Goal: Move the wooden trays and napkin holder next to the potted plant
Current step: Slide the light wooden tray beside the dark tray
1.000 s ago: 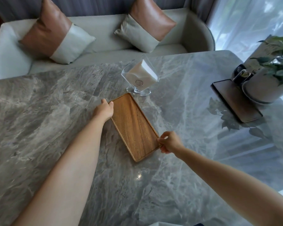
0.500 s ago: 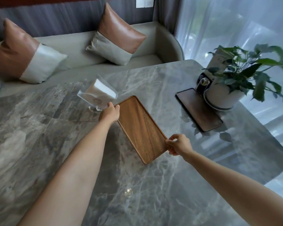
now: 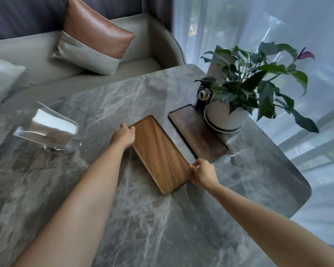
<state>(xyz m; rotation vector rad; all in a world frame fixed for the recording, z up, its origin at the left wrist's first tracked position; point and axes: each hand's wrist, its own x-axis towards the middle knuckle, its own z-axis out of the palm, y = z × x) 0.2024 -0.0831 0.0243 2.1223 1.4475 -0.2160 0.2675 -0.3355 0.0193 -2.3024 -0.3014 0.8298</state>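
A light wooden tray [image 3: 160, 153] is held between both hands on or just over the marble table [image 3: 162, 228]. My left hand [image 3: 123, 136] grips its far left corner. My right hand [image 3: 204, 172] pinches its near right corner. A dark wooden tray [image 3: 197, 132] lies just to its right, beside the potted plant [image 3: 245, 89] in a white pot. The clear napkin holder [image 3: 46, 130] with white napkins stands apart at the left.
A small dark object with a metal knob [image 3: 201, 97] stands behind the dark tray, against the pot. A sofa with cushions [image 3: 96, 41] runs along the table's far side. The table's rounded right edge [image 3: 305, 182] meets sheer curtains.
Both hands have carried the light tray to the right, away from the napkin holder, and it now sits close alongside the dark tray. The view has swung right.
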